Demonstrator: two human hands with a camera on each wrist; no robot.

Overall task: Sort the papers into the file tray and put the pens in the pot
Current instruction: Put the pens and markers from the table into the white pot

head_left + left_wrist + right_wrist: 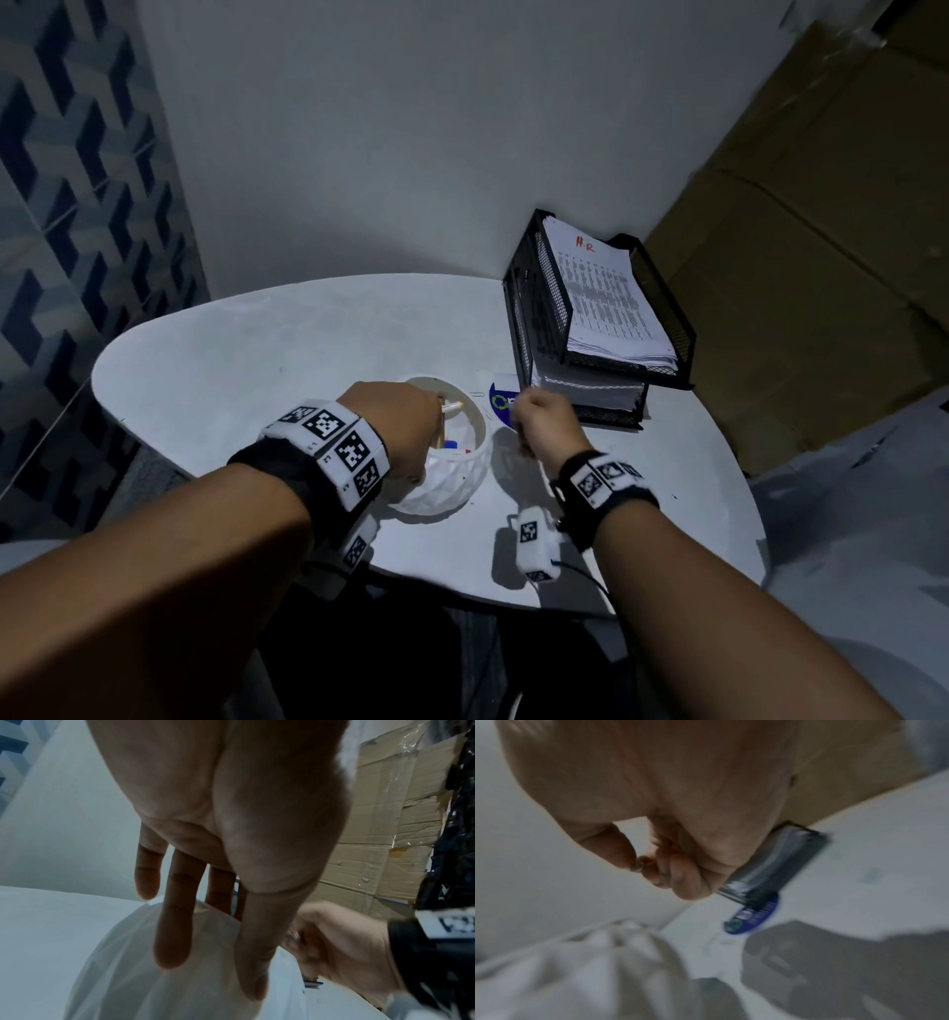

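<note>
Left hand (398,426): fingers straight, laid on the pot's rim at 9 o'clock.
Desk (215,360): white.
File tray (534,308): at 2 o'clock, papers (601,288) stacked inside.
Pot (452,473): central, pens (452,447) inside.
Right hand (547,424): curled; grip contents cannot be told.

A: Surroundings? 
B: Rounded white worktop (246,354) set against a plain white wall (411,128); blue geometric tiles (77,205) left.
A: Right side? 
B: Flattened cardboard (821,257). Lighting dim.
</note>
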